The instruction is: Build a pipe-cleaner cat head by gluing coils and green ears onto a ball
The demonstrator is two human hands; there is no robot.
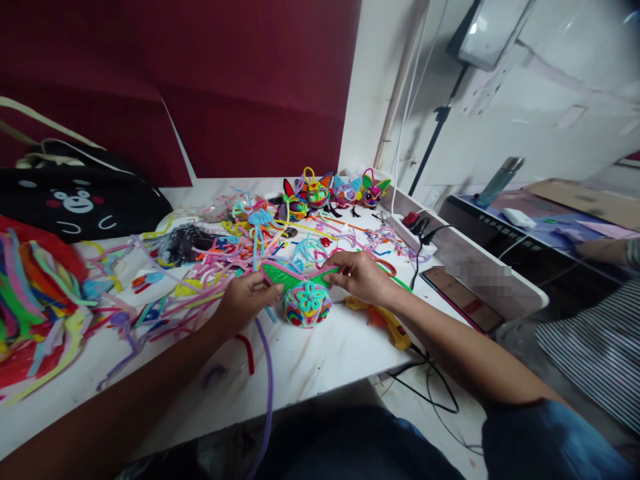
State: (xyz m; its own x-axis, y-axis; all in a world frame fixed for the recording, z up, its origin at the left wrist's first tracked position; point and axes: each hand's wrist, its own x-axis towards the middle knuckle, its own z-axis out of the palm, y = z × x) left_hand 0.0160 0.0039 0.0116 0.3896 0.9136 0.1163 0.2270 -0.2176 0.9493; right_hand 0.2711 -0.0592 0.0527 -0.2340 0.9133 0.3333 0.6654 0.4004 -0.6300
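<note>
Between my two hands is a round, colourful pipe-cleaner animal head (307, 303), with a teal flower shape on its front and two green ears edged in pink. My left hand (247, 297) pinches the left ear between thumb and fingers. The right ear's outer tip is gripped by my right hand (363, 277). Just beside my right forearm lies a yellow glue gun (393, 328) with a black cord. A short red pipe cleaner (247, 353) and a long purple one (269, 387) lie near my left forearm, the purple one hanging over the table's edge.
Several finished animal heads (320, 193) stand at the back of the table. Loose pipe cleaners (220, 260) cover its left half. A phone (463, 300) and a power strip (407, 230) lie on the right. A black bag (85, 193) sits at left; another person's striped clothing (600, 340) shows at right.
</note>
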